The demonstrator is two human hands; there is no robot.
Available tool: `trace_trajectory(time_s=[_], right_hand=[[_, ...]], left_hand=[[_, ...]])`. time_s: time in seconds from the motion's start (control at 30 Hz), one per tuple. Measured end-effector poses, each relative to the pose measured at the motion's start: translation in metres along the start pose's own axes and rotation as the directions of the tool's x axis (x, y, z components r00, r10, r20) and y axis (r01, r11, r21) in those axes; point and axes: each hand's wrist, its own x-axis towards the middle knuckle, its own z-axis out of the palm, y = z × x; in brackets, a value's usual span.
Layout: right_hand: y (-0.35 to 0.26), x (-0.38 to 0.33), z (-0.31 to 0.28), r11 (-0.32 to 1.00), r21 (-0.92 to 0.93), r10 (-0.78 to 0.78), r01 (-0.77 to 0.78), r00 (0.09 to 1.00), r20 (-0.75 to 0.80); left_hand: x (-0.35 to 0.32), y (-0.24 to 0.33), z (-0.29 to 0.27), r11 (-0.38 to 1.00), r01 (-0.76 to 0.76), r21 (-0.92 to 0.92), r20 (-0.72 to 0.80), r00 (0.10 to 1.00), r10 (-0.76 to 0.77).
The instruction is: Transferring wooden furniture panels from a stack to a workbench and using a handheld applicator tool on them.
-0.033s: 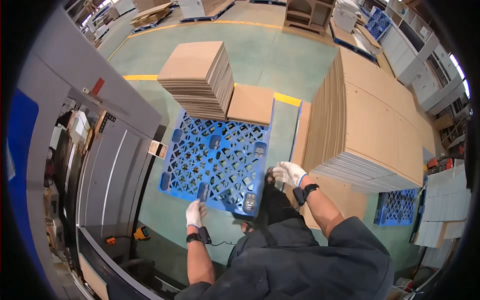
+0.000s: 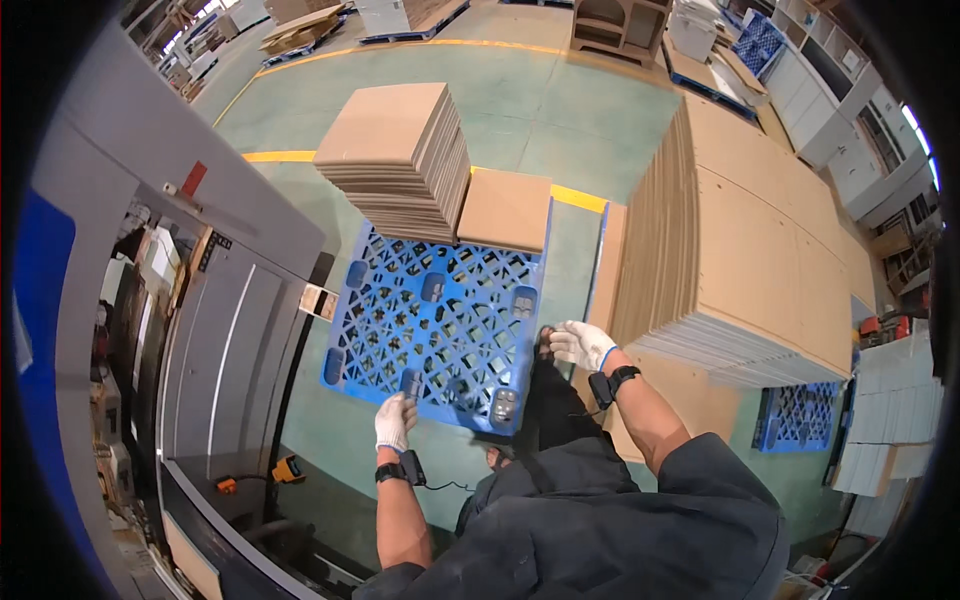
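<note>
My left hand, in a white knit glove, hovers by the near edge of a blue plastic pallet, its fingers loosely bent and nothing seen in them. On the pallet's right side, my right hand, gloved alike, is held out with its fingers stretched and no object in it. A tall stack of brown boards stands at the pallet's far left corner. Beside it, at the far right corner, lies a much lower brown board pile. The near part of the pallet's lattice deck is bare.
Close on my right rises a large stack of brown panels. A grey machine lines the left side, with a yellow foot pedal on the floor beside it. Another blue pallet sits at the right. Brown shelving stands far off.
The view has shifted very slightly. My left hand is a touch higher and nearer the pallet; my right hand is almost unmoved. The boards and pallet stay as they were.
</note>
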Motion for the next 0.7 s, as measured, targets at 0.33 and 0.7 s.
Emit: trace_trajectory(time_s=[0.33,0.7], right_hand=[[-0.133,0.196,-0.054,0.986,-0.079,0.109,-0.145,0.932,-0.345],[-0.23,0.33,-0.136,0.97,-0.19,0.046,-0.154,0.878,-0.477]], left_hand=[[0.162,0.13,0.208,0.511,-0.19,0.839,0.189,0.98,0.054],[0.369,0.159,0.374,0.237,-0.309,0.921,0.341,0.934,-0.108]])
